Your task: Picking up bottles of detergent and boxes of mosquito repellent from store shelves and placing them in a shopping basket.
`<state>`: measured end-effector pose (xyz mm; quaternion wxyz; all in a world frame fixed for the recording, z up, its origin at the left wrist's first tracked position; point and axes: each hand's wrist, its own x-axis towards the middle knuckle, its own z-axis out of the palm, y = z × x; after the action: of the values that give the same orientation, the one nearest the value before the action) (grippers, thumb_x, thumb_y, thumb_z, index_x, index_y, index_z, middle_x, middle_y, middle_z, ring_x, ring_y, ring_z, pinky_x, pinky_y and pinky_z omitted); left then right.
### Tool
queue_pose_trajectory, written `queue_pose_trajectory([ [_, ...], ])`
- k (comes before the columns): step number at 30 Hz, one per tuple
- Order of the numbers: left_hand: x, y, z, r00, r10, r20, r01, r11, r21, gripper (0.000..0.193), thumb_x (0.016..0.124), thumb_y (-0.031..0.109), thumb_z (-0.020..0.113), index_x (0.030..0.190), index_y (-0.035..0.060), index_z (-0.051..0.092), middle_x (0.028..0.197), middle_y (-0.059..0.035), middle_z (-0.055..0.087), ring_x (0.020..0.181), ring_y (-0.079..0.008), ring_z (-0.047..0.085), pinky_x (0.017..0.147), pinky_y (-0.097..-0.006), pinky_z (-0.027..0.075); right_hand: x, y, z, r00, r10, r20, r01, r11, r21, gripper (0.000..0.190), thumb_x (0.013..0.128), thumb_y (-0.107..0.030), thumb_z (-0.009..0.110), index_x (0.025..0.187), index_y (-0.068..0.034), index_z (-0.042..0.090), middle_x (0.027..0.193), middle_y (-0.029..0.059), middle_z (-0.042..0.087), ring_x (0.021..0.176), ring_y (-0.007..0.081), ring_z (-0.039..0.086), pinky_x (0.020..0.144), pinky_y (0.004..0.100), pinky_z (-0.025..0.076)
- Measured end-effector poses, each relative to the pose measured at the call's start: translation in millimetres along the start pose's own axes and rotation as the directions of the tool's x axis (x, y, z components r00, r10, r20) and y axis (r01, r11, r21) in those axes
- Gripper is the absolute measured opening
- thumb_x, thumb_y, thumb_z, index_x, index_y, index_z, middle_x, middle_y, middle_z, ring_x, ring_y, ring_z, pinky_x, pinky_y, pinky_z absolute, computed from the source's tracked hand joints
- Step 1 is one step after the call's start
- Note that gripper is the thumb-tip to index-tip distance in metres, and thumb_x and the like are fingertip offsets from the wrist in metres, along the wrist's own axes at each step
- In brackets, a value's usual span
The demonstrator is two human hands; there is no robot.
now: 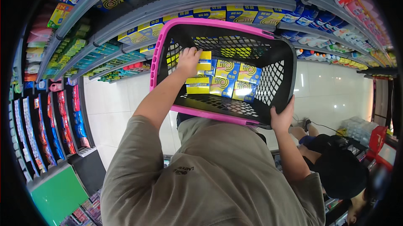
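Note:
A black plastic shopping basket (pixel 217 31) with pink handles (pixel 201 114) is in front of my body, tilted so that its inside shows. Several blue-and-yellow boxes of mosquito coils (pixel 225 68) lie in rows on its mesh floor, most with the printed spiral facing up. Inside the basket, my left hand (pixel 190 61) grips a yellow box (pixel 205 62) at the left end of the far row; its fingers curl over the box's edge. My right hand (pixel 282 114) holds the basket's near right corner, thumb over the rim.
Beyond the basket runs a shelf (pixel 201 1) bearing more coil boxes (pixel 241 13). Blue and white bottles (pixel 305 15) stand to the right, packaged goods (pixel 64 116) on the left. Another person (pixel 338 166) is at lower right. White floor tiles (pixel 327 100) show around the basket.

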<state>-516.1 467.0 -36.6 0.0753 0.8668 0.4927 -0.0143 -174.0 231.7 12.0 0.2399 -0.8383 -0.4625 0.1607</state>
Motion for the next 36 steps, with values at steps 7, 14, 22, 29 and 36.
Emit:
queue_pose_trajectory([
  [7, 8, 0, 49, 0.982, -0.111, 0.153, 0.113, 0.994, -0.002, 0.078, 0.065, 0.006, 0.073, 0.138, 0.0138, 0.046, 0.13, -0.0097, 0.045, 0.123, -0.0293, 0.041, 0.103, -0.0441, 0.035, 0, -1, 0, 1.0, 0.028, 0.009, -0.028, 0.999, -0.019, 0.091, 0.074, -0.014, 0.069, 0.148, 0.002, 0.017, 0.135, 0.0285, 0.043, 0.121, 0.0436, 0.046, 0.102, 0.045, 0.039],
  [14, 12, 1, 75, 0.972, -0.059, 0.227, 0.062, 0.998, -0.006, 0.066, 0.076, 0.004, 0.062, 0.139, 0.0152, 0.045, 0.138, -0.0096, 0.043, 0.132, -0.0266, 0.037, 0.109, -0.0433, 0.03, 0, 4, 3, 0.999, -0.041, -0.03, 0.04, 0.999, -0.035, 0.09, 0.075, -0.012, 0.069, 0.147, 0.002, 0.018, 0.135, 0.0293, 0.043, 0.125, 0.0421, 0.044, 0.105, 0.0428, 0.036],
  [22, 4, -9, 55, 0.965, -0.059, 0.254, 0.085, 0.992, -0.094, 0.069, 0.073, 0.013, 0.069, 0.138, 0.0142, 0.047, 0.145, -0.0123, 0.038, 0.133, -0.0303, 0.036, 0.111, -0.045, 0.027, 2, 1, 3, 1.0, 0.003, -0.005, -0.003, 1.0, 0.018, 0.09, 0.075, -0.012, 0.069, 0.147, 0.002, 0.019, 0.136, 0.0292, 0.042, 0.127, 0.0419, 0.043, 0.106, 0.0426, 0.035],
  [29, -59, -5, -35, 0.926, -0.252, -0.282, 0.202, 0.96, -0.195, 0.073, 0.072, 0.024, 0.074, 0.137, 0.0106, 0.045, 0.147, -0.0186, 0.032, 0.138, -0.0374, 0.029, 0.112, -0.0515, 0.023, 2, 13, 8, 0.999, -0.044, -0.016, 0.045, 0.996, 0.081, 0.093, 0.072, -0.01, 0.07, 0.148, 0.001, 0.018, 0.143, 0.0279, 0.036, 0.132, 0.042, 0.037, 0.111, 0.0425, 0.03],
  [36, -136, -41, -19, 0.619, -0.719, -0.316, 0.633, 0.695, -0.339, 0.083, 0.075, 0.031, 0.073, 0.141, 0.0014, 0.032, 0.138, -0.0272, 0.041, 0.124, -0.0429, 0.044, 0.104, -0.0506, 0.036, 6, 17, 8, 0.998, -0.062, -0.015, 0.063, 0.983, 0.171, 0.09, 0.074, -0.009, 0.068, 0.148, 0.003, 0.018, 0.145, 0.0288, 0.034, 0.134, 0.0419, 0.034, 0.112, 0.0427, 0.028],
])
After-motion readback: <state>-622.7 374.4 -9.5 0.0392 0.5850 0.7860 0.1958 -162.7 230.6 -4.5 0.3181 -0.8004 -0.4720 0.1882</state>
